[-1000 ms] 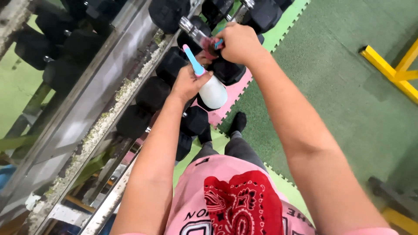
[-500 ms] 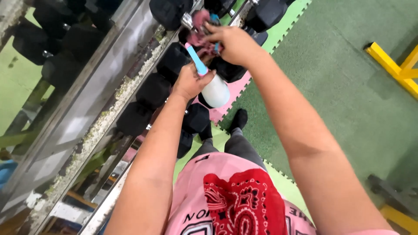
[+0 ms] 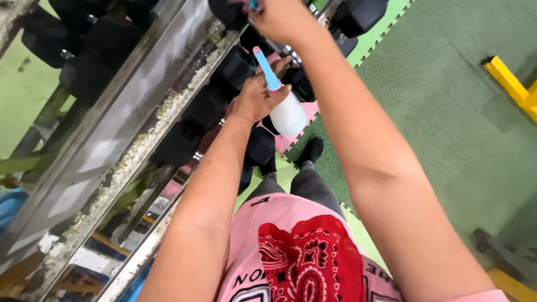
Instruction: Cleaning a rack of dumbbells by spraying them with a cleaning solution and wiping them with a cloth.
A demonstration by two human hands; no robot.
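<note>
My left hand (image 3: 256,99) grips a white spray bottle (image 3: 288,116) with a blue trigger (image 3: 267,69), held over black dumbbells (image 3: 234,67) on a metal rack (image 3: 140,98). My right hand (image 3: 279,17) reaches up to the frame's top edge, over a dumbbell on the rack. Its fingers are partly cut off by the edge, and a small blue bit shows at them. What it holds is out of sight.
A lower row of dumbbells (image 3: 260,146) sits under the rack rail. Green and pink foam mats (image 3: 447,112) cover the floor. A yellow metal frame (image 3: 512,84) stands at the right. My foot (image 3: 311,152) is on the mat beside the rack.
My right hand, which was rubbing a pink cloth on a dumbbell handle, has moved up and away to the frame's top. The cloth is no longer visible. My left hand with the bottle shifted slightly right.
</note>
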